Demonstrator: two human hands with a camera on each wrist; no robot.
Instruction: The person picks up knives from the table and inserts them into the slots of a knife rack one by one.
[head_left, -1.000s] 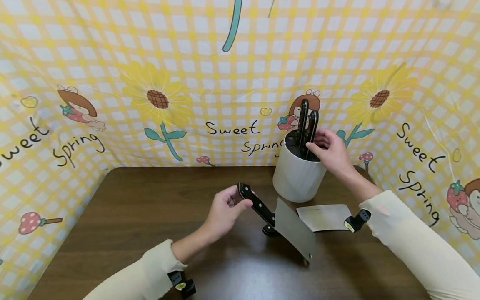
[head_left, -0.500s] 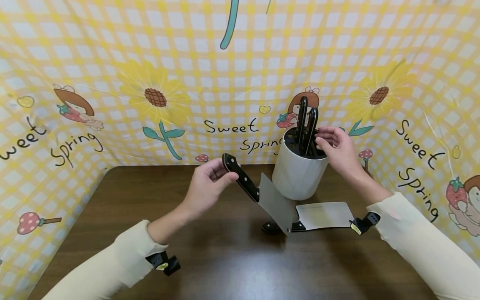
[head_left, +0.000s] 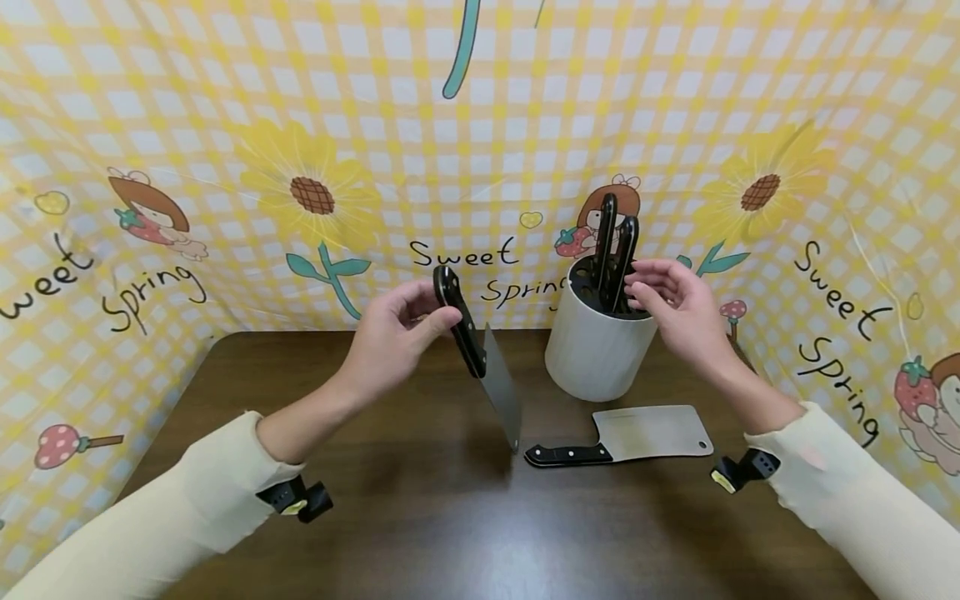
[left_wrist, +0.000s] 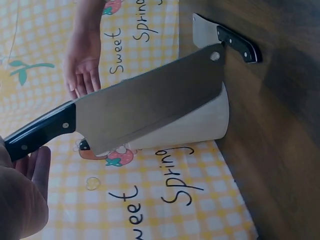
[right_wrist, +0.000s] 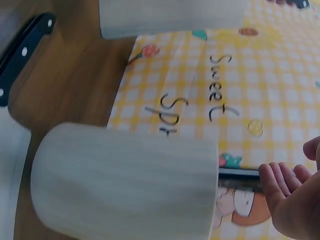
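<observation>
Between thumb and fingers my left hand (head_left: 386, 333) grips the black riveted handle of a cleaver (head_left: 498, 392). Its blade (left_wrist: 150, 102) slants down to the right, the tip low over the table. My right hand (head_left: 678, 308) is at the right rim of a white round knife block (head_left: 596, 358), fingers loosely bent beside the black knife handles. In the right wrist view its fingers (right_wrist: 280, 182) lie by a handle; whether they touch it is unclear. Two black-handled knives (head_left: 606, 242) stand in the block, their blades hidden. A second cleaver (head_left: 652, 431) lies flat before the block.
The brown wooden table (head_left: 360, 517) reaches back to a yellow checked cloth (head_left: 450, 167) with printed flowers and words, which hangs behind and at both sides. A small black camera sits at each sleeve cuff.
My left hand has carried the cleaver left and back, swinging its blade steeper and uncovering the lying cleaver. My right hand has drawn slightly away from the knife handles.
</observation>
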